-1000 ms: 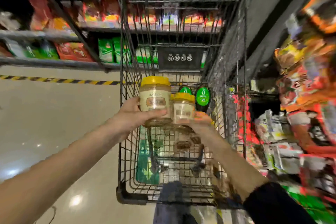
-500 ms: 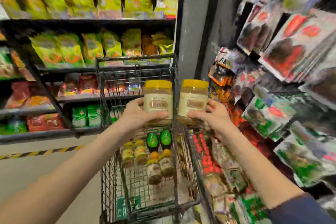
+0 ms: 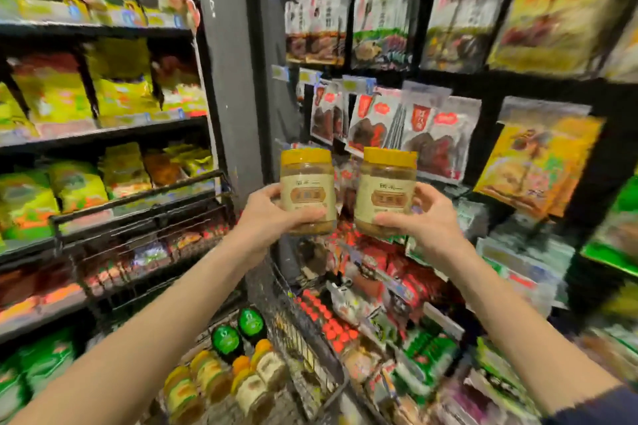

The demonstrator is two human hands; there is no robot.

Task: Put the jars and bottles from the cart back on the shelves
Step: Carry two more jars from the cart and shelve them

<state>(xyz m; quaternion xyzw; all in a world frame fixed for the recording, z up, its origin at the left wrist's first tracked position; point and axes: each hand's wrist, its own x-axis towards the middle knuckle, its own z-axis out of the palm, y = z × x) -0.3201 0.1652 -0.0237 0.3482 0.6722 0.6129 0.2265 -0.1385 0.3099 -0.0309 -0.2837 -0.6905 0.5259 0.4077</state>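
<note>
My left hand (image 3: 267, 217) grips one yellow-lidded jar (image 3: 307, 188) with a beige label, held upright at chest height. My right hand (image 3: 428, 221) grips a second matching jar (image 3: 388, 188) right beside it, a small gap between them. Both jars are raised in front of the shelves (image 3: 448, 76) on the right, which hold hanging snack packets. Below, the wire cart (image 3: 303, 331) still carries several yellow-lidded jars (image 3: 207, 376) and two dark bottles with green caps (image 3: 238, 331).
A grey pillar (image 3: 228, 62) stands between the left shelving (image 3: 103, 131), full of yellow and green bags, and the right shelving. Red and green packets (image 3: 390, 286) fill the lower right shelves close to the cart's side.
Both jars have been lifted out of the cart and carried up and to the right, toward the right-hand shelves. The view has swung from the cart to the shelving.
</note>
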